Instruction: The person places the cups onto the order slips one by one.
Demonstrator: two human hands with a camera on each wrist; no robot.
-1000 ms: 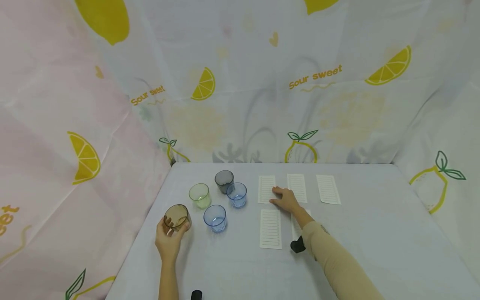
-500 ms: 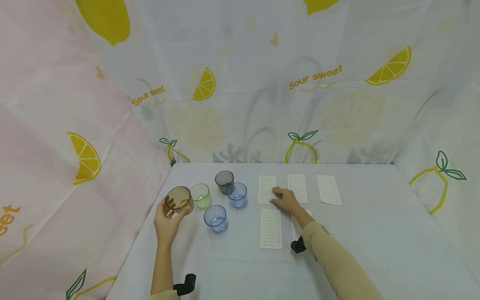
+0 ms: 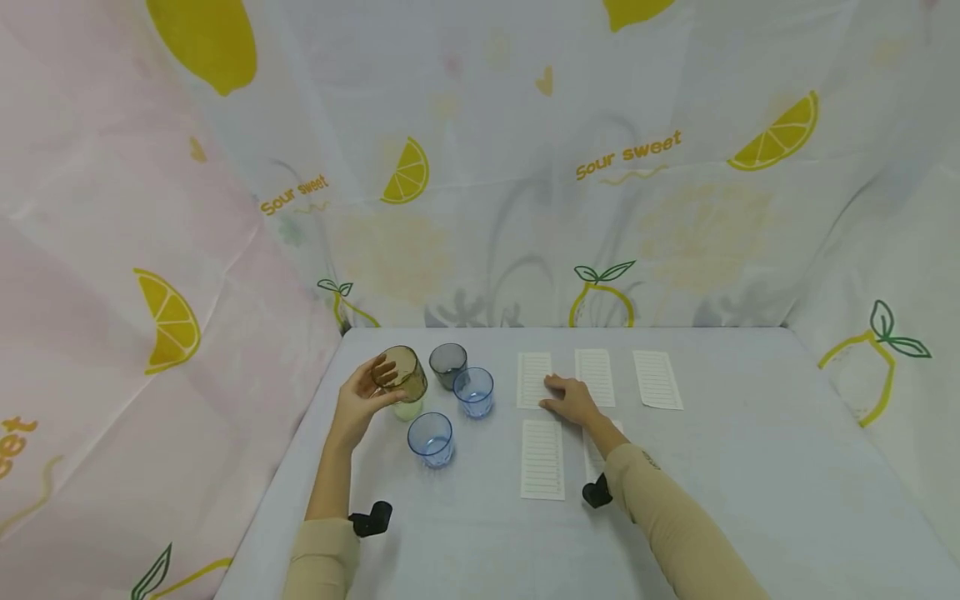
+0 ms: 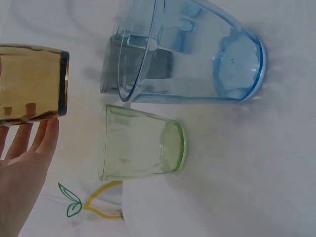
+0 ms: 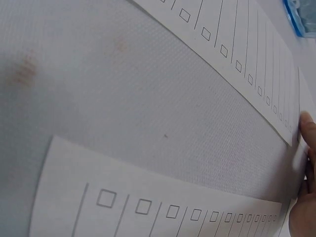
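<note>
Amber glass (image 3: 410,379) hangs raised over the table (image 3: 480,542), grasped by the left hand (image 3: 360,404) and partly hiding the green glass (image 3: 408,410) in the head view. Near it stand a gray glass (image 3: 448,368) and 2 blue glasses (image 3: 432,442). Loose-fingered, the right hand (image 3: 574,401) rests at the edge of 1 of 5 lined cards (image 3: 532,383).

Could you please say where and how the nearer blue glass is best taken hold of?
Probably around the upper wall of the nearer blue glass, just below its rim, coming from the person's side. It stands upright and widens toward the rim, and that side looks free, while the farther blue glass and green glass stand beyond it.
</note>
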